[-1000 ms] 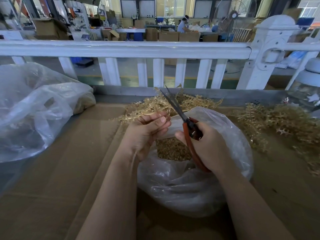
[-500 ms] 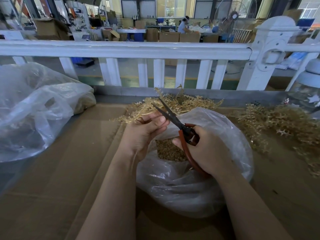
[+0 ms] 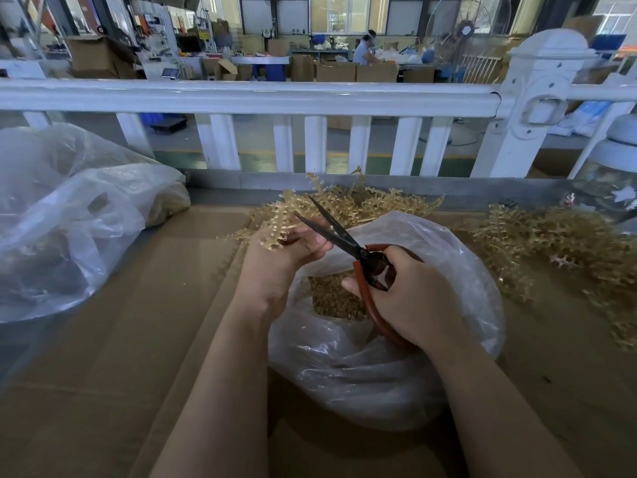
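Sprig [image 3: 275,232]: gold plastic, spiky side twigs, pinched in curled left hand [image 3: 279,260] above clear bag [image 3: 379,374], mid-table. Right hand [image 3: 410,301] grips red-handled scissors [image 3: 348,243], blades parted beside sprig.

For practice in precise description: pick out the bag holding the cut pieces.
On the cardboard-covered table before the white railing, look under the right hand. The clear bag there sits open with golden bits inside, unlike the crumpled bag at far left.

Bright daylight from windows [image 3: 348,12] at top centre, slightly blown out. Soft shadow under plastic bag [image 3: 362,384], lower centre. Railing [image 3: 241,96] bows: wide-angle distortion. Scissors [image 3: 344,238] sharp; right edge smeared.
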`<state>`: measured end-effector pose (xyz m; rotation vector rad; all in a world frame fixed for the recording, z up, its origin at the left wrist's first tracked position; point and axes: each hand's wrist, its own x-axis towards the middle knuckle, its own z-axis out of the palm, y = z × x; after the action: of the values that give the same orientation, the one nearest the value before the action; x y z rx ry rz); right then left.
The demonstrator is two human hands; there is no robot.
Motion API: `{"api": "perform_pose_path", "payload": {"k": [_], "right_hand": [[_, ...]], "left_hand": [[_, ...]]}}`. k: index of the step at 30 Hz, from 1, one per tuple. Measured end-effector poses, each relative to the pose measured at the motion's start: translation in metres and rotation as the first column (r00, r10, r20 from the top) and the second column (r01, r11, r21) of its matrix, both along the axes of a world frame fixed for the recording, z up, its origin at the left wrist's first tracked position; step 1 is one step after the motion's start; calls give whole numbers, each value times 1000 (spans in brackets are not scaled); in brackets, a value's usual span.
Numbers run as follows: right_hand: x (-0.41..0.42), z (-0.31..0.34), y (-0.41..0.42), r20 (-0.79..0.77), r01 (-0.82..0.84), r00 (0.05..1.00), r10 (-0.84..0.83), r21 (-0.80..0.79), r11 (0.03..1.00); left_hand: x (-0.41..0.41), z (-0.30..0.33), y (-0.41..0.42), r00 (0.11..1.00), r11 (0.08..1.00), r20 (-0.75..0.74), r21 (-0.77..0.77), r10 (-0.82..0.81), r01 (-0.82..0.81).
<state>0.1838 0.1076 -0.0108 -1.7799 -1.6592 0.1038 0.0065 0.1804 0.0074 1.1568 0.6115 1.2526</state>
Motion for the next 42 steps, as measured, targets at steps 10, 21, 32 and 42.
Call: {"api": "perform_pose_path", "payload": {"k": [10,21,32,42], "right_hand": [[-1,2,0,77,59,995,-62,36,998],[-1,4,-1,112,65,991,-74,80,995],[-2,3,-2,88,50,994,-58,94,994],[-1,2,-2,120,64,990,-74,87,994]], "left_hand": [[1,4,-1,999,995,-5,-84,48,-48],[1,6,-2,1000,986,21,-164,13,-9],[-1,7,-4,999,982,43,-190,8,1],[-1,6,-2,999,984,18,-177,40,-36]]}}
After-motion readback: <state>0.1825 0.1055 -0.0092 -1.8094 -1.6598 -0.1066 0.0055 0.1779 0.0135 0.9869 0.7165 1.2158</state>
